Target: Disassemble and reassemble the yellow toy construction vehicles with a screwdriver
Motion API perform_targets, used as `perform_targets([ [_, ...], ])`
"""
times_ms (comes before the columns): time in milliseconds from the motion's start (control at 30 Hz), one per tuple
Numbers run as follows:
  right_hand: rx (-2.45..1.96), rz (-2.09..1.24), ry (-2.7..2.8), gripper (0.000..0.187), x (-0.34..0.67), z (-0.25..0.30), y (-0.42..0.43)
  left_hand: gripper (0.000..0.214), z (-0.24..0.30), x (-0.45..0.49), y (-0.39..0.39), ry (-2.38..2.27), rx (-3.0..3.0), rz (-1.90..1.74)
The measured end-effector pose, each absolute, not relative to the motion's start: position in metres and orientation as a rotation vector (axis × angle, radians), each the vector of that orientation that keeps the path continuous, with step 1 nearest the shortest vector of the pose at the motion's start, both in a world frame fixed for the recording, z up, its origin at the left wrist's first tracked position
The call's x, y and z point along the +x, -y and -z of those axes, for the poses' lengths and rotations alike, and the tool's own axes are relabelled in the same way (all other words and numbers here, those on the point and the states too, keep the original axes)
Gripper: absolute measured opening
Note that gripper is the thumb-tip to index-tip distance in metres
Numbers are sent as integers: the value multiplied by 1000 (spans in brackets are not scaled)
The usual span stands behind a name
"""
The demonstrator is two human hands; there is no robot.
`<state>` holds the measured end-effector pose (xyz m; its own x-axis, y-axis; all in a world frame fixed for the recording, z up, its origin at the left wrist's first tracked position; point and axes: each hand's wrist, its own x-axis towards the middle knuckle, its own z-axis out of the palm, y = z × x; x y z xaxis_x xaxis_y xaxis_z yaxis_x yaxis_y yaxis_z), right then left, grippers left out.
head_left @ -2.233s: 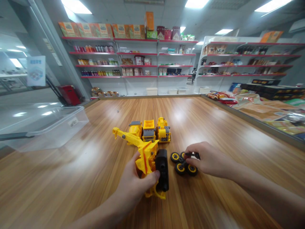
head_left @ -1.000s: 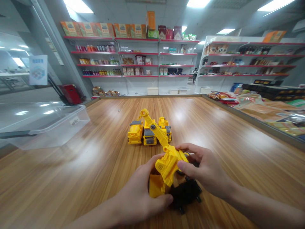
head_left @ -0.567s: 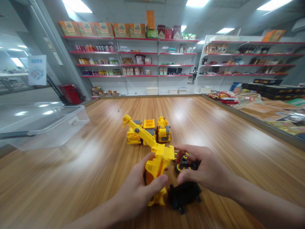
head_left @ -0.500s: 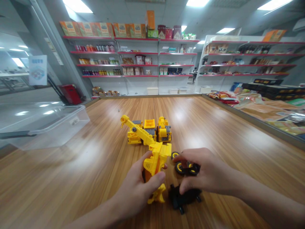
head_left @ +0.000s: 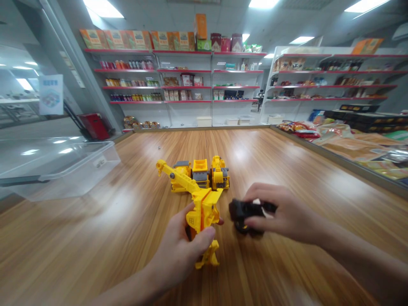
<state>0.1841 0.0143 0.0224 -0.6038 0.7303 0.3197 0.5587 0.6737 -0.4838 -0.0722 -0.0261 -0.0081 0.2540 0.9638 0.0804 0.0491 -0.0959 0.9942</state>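
Note:
My left hand (head_left: 178, 240) is closed round the yellow body of a toy crane (head_left: 204, 204), whose boom points up and to the left. In my right hand (head_left: 282, 210), slightly blurred, is a black toy chassis (head_left: 242, 209), gripped between thumb and fingers just right of the crane body. A black wheel (head_left: 242, 229) with a bit of yellow shows beneath the chassis; whether it is joined to it I cannot tell. The other wheels are hidden behind the chassis and hand.
Beyond my hands, three yellow and grey toy vehicles stand side by side, a dump truck (head_left: 200, 165) in the middle. A clear plastic bin (head_left: 92, 163) is at the left on the wooden table (head_left: 143, 212). Packaged goods (head_left: 338, 136) lie past the right edge.
My right hand has taken hold of the black chassis and lifted it away from the near tabletop, up over the wheels. The crane in my left hand has shifted slightly left, its boom lower.

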Motion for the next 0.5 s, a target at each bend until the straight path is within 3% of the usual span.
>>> perform_targets([
  [200, -1319, -110, 2227, 23, 214, 2, -62, 31, 5, -70, 26, -1035, 1436, -1031],
  [500, -1258, -86, 2367, 20, 189, 17, -75, 29, 3, -71, 27, -1057, 1451, -1039],
])
